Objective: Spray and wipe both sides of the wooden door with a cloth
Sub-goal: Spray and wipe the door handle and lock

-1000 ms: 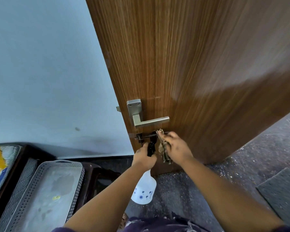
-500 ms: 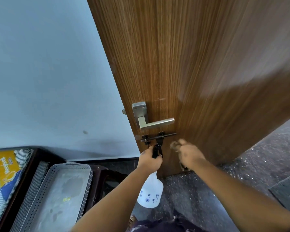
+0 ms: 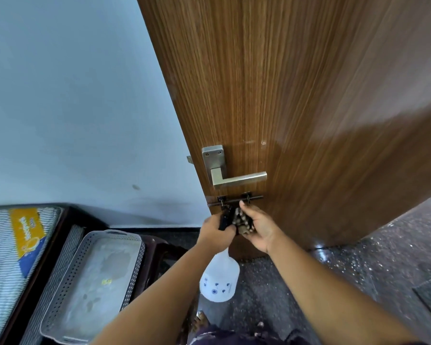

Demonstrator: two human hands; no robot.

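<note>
**Spray bottle and cloth held just below the door handle**

A person stands at the edge of a wooden door (image 3: 296, 95), both hands raised just below the metal lever handle (image 3: 234, 179). To do this step well, I'd aim the nozzle squarely at the wood, clear of the handle, and keep the cloth out of the mist. The left hand (image 3: 215, 232) is curled round the black trigger head of a white spray bottle (image 3: 219, 280), which hangs down below the handle. The right hand (image 3: 258, 227), just beside it, pinches a bunched brownish cloth (image 3: 243, 221), its fingertip near the dark sliding bolt (image 3: 234, 200) under the handle.
</note>
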